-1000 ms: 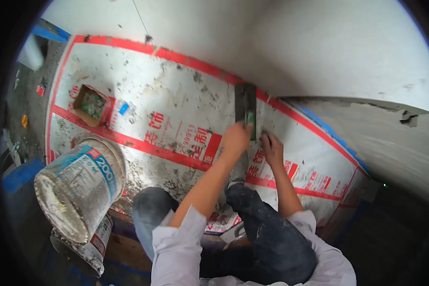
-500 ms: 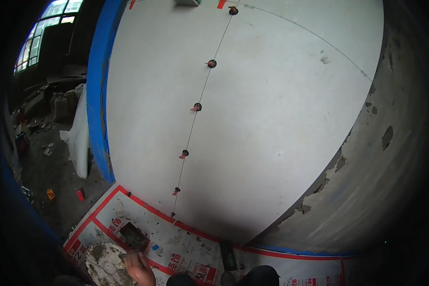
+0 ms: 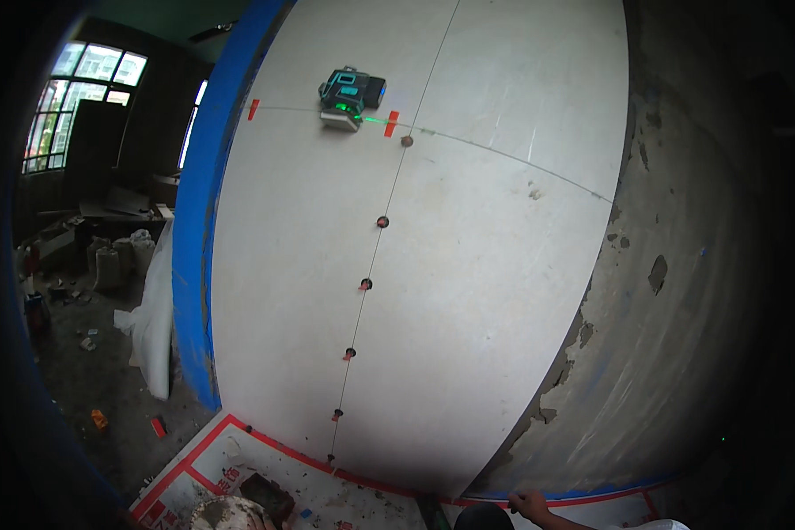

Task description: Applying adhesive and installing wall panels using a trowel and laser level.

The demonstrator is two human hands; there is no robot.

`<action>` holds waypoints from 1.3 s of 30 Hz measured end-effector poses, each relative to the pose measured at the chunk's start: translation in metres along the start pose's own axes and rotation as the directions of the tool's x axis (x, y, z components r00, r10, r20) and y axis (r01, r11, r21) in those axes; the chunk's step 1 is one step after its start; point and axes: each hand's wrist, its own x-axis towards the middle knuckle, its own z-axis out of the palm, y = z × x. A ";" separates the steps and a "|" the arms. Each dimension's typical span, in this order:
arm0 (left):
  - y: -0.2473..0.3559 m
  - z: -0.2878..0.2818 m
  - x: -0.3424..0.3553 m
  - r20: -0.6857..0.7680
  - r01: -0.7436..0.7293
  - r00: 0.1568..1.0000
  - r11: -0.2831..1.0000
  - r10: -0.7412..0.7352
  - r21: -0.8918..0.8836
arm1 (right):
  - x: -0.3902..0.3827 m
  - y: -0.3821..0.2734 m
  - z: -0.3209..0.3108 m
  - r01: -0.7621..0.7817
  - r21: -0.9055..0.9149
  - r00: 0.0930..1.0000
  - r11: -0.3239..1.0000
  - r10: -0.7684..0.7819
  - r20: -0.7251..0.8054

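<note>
My left hand (image 3: 258, 519) is at the lower edge, its fingers lying against a round, crusted, whitish object (image 3: 214, 512), mostly cut off. Nothing shows in those fingers. At the foot of the wall, right of my dark-clothed knee (image 3: 483, 518), my right hand (image 3: 530, 505) has its fingers curled; what they hold, if anything, cannot be made out. Before me stand large pale wall panels (image 3: 450, 309). Down their seam runs a row of small round dark pieces with red tabs, such as this one (image 3: 367, 284). A green-lit laser level (image 3: 344, 95) is mounted high on the left panel.
Red tape strips (image 3: 391, 124) stick near the level. A blue edge (image 3: 193, 221) borders the panels; rough grey wall (image 3: 680, 336) lies right. Printed floor sheeting (image 3: 362, 496) carries a dark rectangular trough (image 3: 268, 496). Sacks (image 3: 108, 265) and white plastic sheeting (image 3: 155, 327) stand left.
The view has tilted up, bringing the laser level into full sight. My right hand has come into view at the wall's foot. My left hand stays by the round object, now lower in view.
</note>
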 end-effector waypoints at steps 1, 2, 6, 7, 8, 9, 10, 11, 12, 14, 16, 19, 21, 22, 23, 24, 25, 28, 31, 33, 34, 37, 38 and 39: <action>-0.002 0.004 -0.002 -0.026 0.002 1.000 1.000 -0.001 0.028 | 0.002 -0.005 -0.001 0.166 -0.090 0.981 0.982 -0.174 -0.086; 0.001 0.003 -0.001 -0.045 -0.008 0.999 1.000 0.009 0.015 | 0.005 -0.011 -0.001 0.317 -0.196 0.925 0.928 -0.348 -0.152; 0.013 -0.009 0.003 -0.047 0.056 0.997 0.998 -0.056 0.003 | 0.026 0.024 0.056 0.401 -0.601 0.821 0.691 -0.563 -0.100; 0.006 -0.006 -0.001 0.011 0.047 0.999 0.998 -0.047 0.045 | 0.023 0.028 0.070 0.405 -0.598 0.817 0.691 -0.567 -0.102; -0.002 -0.004 -0.005 0.068 0.037 0.997 0.996 -0.043 0.087 | 0.018 0.031 0.084 0.382 -0.604 0.817 0.699 -0.562 -0.133; -0.007 0.000 -0.005 0.058 0.035 0.998 0.996 -0.040 0.084 | 0.014 0.024 0.092 0.356 -0.609 0.814 0.709 -0.555 -0.172; -0.012 0.005 -0.007 0.041 0.004 0.999 0.995 -0.008 0.098 | 0.009 0.019 0.095 0.358 -0.607 0.809 0.709 -0.561 -0.178; -0.018 0.010 -0.008 0.025 -0.030 0.999 0.994 0.027 0.110 | -0.001 0.012 0.094 0.401 -0.625 0.732 0.669 -0.645 -0.221; -0.023 0.016 -0.009 0.011 -0.063 0.998 0.991 0.062 0.120 | -0.009 0.004 0.091 0.436 -0.648 0.645 0.624 -0.719 -0.259; -0.038 0.031 -0.014 0.001 -0.097 0.995 0.989 0.098 0.111 | -0.033 -0.027 0.077 0.401 -0.656 0.698 0.639 -0.677 -0.232; -0.040 0.031 -0.010 0.000 -0.130 0.991 0.985 0.131 0.113 | -0.040 -0.039 0.073 0.370 -0.660 0.755 0.654 -0.626 -0.198; -0.017 0.000 -0.002 -0.031 -0.053 0.998 0.997 0.051 -0.052 | -0.044 -0.054 0.066 0.314 -0.592 0.826 0.742 -0.521 -0.215; -0.005 -0.020 -0.002 -0.077 0.036 0.996 0.991 -0.046 -0.129 | -0.058 -0.081 0.053 0.283 -0.216 0.905 0.935 -0.335 -0.264; -0.011 -0.015 -0.002 -0.080 0.044 0.995 0.990 -0.055 -0.133 | -0.072 -0.102 0.044 0.288 -0.223 0.903 0.931 -0.342 -0.261; -0.021 -0.007 -0.005 -0.063 0.028 0.997 0.995 -0.034 -0.096 | -0.092 -0.125 0.036 0.304 -0.170 0.904 0.938 -0.340 -0.260; -0.024 -0.006 -0.004 -0.046 0.003 0.999 0.998 -0.006 -0.064 | -0.105 -0.136 0.032 0.314 -0.114 0.905 0.943 -0.333 -0.265; -0.024 -0.005 -0.002 -0.044 0.003 0.999 0.998 -0.006 -0.068 | -0.100 -0.130 0.033 0.313 -0.117 0.904 0.943 -0.333 -0.267; -0.015 -0.016 0.003 0.042 0.048 0.998 0.994 -0.044 -0.097 | -0.091 -0.113 0.037 0.293 -0.245 0.890 0.924 -0.358 -0.283; -0.016 -0.006 0.000 -0.374 -0.087 0.926 0.992 0.047 -0.092 | -0.093 -0.116 0.037 0.257 -0.140 0.907 0.956 -0.289 -0.307; -0.044 0.007 0.003 0.016 -0.056 0.998 0.971 0.061 -0.232 | -0.090 -0.106 0.041 0.296 -0.229 0.872 0.927 -0.360 -0.332; -0.047 0.009 0.001 0.017 -0.056 0.998 0.971 0.062 -0.231 | -0.088 -0.102 0.042 0.295 -0.229 0.873 0.928 -0.359 -0.331; -0.031 -0.013 0.003 -0.184 -0.205 0.967 0.964 0.174 -0.169 | -0.089 -0.097 0.047 0.317 -0.158 0.879 0.935 -0.352 -0.322; -0.014 -0.034 0.002 -0.147 -0.126 0.984 0.979 0.103 -0.160 | -0.090 -0.103 0.047 0.278 -0.141 0.900 0.950 -0.308 -0.307; -0.007 -0.044 0.001 -0.109 -0.045 0.994 0.988 0.030 -0.145 | -0.092 -0.109 0.046 0.235 -0.125 0.921 0.964 -0.262 -0.288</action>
